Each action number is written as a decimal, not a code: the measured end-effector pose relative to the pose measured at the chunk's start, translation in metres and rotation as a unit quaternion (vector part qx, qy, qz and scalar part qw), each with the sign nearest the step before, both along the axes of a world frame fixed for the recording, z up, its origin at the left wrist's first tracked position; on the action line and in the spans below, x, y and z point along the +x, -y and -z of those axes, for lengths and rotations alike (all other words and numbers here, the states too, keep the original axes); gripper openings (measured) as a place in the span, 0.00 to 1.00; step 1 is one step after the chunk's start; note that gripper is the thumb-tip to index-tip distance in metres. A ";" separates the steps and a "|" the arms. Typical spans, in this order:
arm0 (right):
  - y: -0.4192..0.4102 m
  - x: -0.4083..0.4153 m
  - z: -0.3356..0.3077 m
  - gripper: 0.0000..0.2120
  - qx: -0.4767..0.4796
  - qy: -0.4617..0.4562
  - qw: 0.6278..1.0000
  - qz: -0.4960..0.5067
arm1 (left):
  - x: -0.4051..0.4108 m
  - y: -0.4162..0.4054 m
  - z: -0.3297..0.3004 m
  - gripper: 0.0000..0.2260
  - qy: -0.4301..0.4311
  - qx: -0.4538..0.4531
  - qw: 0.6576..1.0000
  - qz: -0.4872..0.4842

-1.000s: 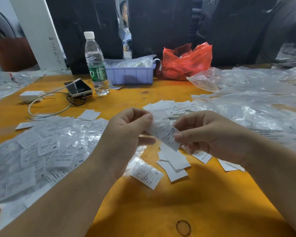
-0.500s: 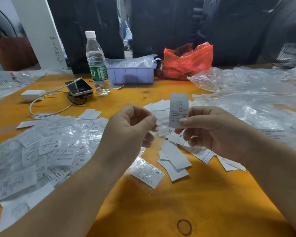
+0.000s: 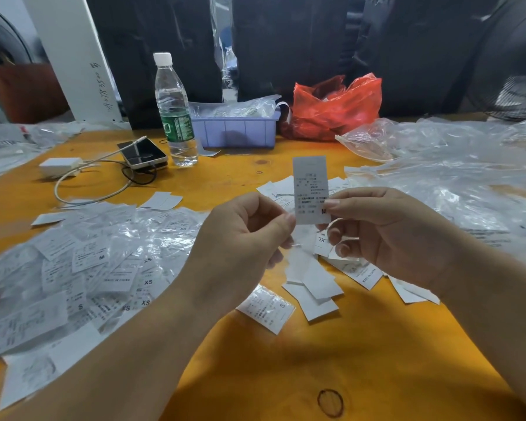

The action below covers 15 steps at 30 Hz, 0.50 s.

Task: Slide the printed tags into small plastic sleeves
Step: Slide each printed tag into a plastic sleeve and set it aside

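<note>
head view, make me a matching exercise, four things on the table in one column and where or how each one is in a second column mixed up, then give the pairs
Things
1. printed tag
2. water bottle
3. red plastic bag
4. phone

Place or state
A. lying flat with a white cable plugged in
B. held upright, pinched by the right hand
C. standing capped, left of the lilac tray
D. crumpled, right of the lilac tray

Pairs: 1-B, 2-C, 3-D, 4-A
</note>
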State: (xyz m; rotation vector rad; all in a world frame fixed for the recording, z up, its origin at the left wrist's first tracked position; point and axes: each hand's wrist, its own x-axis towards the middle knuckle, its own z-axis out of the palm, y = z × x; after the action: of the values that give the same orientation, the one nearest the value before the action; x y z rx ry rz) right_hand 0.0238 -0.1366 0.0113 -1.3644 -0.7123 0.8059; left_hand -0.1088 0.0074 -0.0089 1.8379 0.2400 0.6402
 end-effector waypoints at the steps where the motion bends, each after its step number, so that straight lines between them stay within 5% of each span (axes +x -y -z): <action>1: 0.000 0.000 0.000 0.16 0.005 -0.004 1.000 0.000 | 0.000 0.000 0.000 0.05 -0.002 0.000 1.000 -0.001; 15: 0.003 0.001 -0.002 0.08 -0.007 0.057 0.998 -0.006 | -0.001 0.000 -0.002 0.07 -0.031 -0.034 0.999 0.021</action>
State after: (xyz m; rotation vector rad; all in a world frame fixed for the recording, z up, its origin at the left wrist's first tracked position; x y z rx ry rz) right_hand 0.0243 -0.1392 0.0133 -1.4279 -0.8049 0.7479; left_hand -0.1094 0.0073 -0.0068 1.7949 0.2603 0.5418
